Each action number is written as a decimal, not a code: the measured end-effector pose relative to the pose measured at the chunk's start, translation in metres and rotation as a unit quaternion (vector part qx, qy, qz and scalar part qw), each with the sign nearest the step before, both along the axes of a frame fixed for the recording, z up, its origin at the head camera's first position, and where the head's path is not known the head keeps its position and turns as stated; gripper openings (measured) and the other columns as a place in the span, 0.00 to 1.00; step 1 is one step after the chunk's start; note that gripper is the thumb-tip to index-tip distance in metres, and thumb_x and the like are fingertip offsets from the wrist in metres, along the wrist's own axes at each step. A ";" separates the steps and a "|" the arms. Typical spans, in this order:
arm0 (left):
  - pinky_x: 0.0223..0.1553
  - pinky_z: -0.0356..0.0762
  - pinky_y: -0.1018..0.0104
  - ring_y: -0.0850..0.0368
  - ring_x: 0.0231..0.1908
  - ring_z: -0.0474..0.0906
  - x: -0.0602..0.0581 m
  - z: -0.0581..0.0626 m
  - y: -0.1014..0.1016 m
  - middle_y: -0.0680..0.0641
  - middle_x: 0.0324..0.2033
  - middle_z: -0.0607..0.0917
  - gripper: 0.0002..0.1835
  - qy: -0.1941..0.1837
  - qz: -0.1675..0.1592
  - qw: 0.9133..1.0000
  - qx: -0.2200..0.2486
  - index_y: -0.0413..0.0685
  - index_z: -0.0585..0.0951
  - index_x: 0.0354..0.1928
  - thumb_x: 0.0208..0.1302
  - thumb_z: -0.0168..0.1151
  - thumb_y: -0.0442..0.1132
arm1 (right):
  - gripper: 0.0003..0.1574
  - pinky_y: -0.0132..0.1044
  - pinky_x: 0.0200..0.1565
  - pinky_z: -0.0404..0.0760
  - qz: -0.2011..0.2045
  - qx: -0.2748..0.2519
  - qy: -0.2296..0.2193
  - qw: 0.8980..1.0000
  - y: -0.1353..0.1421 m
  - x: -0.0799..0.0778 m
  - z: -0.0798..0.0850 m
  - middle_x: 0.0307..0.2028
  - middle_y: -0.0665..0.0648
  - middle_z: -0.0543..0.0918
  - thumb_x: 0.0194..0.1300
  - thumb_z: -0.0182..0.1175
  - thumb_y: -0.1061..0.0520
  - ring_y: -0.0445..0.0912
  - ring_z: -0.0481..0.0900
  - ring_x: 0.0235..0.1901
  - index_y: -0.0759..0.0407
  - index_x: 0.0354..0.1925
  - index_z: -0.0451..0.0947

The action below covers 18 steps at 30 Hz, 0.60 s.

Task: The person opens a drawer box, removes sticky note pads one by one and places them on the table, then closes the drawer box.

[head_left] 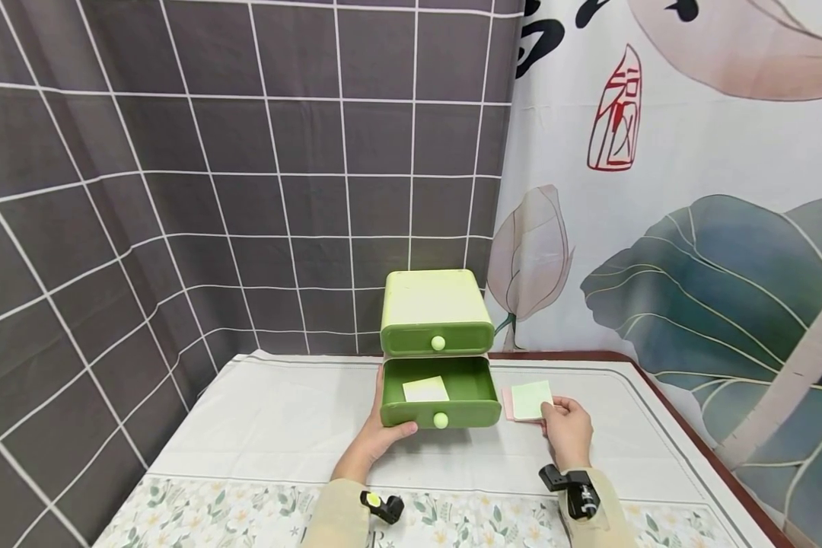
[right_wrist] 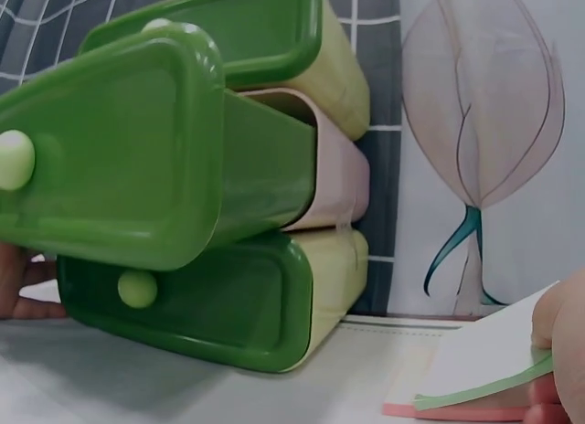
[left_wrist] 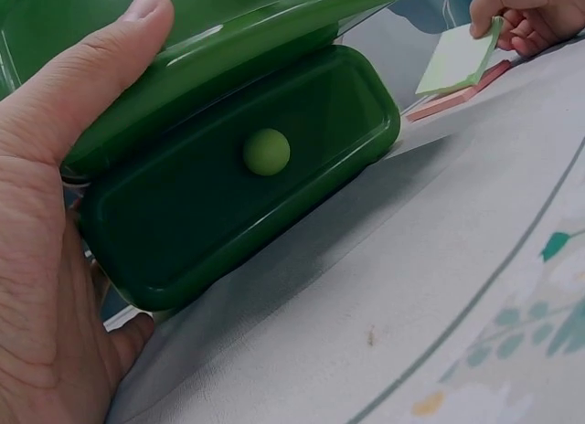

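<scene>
A small green drawer unit [head_left: 438, 304] stands at the back of the table, its middle drawer [head_left: 466, 415] pulled out. Inside that drawer lies a pale yellow pad of sticky notes [head_left: 426, 390]. My left hand [head_left: 377, 438] holds the unit at its left side, thumb across the front of the pulled-out drawer and the other fingers along the side, partly hidden. To the right, my right hand [head_left: 568, 434] pinches a light green pad of sticky notes [head_left: 530, 399] by its near right corner. A pink pad of sticky notes [right_wrist: 398, 409] lies on the table just under the green one.
The bottom drawer [left_wrist: 201, 205], with a round knob [left_wrist: 267, 152], is pushed in below the pulled-out one. A white cloth [head_left: 260, 426] with a floral border covers the table. Close behind hang a dark grid curtain [head_left: 301, 205] and a printed white curtain [head_left: 555, 152].
</scene>
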<state>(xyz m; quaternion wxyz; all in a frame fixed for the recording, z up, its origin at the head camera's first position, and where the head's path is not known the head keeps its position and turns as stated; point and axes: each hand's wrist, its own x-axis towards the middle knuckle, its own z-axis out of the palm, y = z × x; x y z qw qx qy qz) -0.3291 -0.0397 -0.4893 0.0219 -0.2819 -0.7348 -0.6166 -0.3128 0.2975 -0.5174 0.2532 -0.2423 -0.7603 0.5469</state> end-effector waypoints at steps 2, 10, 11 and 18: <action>0.64 0.36 0.45 0.48 0.68 0.34 0.000 0.000 0.000 0.49 0.71 0.34 0.65 -0.015 0.000 1.000 0.001 0.58 0.26 0.69 0.47 0.71 0.35 | 0.17 0.32 0.23 0.74 -0.014 0.055 -0.011 0.998 0.000 0.001 -0.001 0.31 0.59 0.80 0.59 0.55 0.56 0.46 0.77 0.22 0.64 0.45 0.75; 0.64 0.36 0.46 0.49 0.68 0.34 -0.002 -0.001 0.000 0.50 0.70 0.33 0.65 -0.010 -0.006 1.000 0.010 0.59 0.27 0.69 0.48 0.71 0.36 | 0.20 0.49 0.35 0.72 -0.031 0.176 -0.049 0.983 0.002 0.001 -0.005 0.32 0.61 0.82 0.60 0.54 0.52 0.55 0.77 0.32 0.64 0.46 0.76; 0.64 0.36 0.46 0.50 0.68 0.34 -0.003 -0.001 0.000 0.51 0.70 0.33 0.65 -0.009 -0.007 1.000 0.010 0.59 0.27 0.69 0.48 0.71 0.36 | 0.20 0.49 0.35 0.72 -0.031 0.186 -0.052 0.981 0.002 0.001 -0.005 0.32 0.60 0.82 0.60 0.54 0.52 0.55 0.78 0.32 0.64 0.45 0.76; 0.64 0.36 0.44 0.47 0.68 0.35 -0.004 -0.003 0.001 0.48 0.71 0.35 0.65 -0.004 -0.007 1.000 0.024 0.57 0.28 0.70 0.47 0.71 0.35 | 0.21 0.54 0.35 0.73 -0.027 0.249 -0.060 0.966 0.003 0.002 -0.005 0.33 0.67 0.82 0.59 0.56 0.53 0.61 0.78 0.34 0.68 0.44 0.76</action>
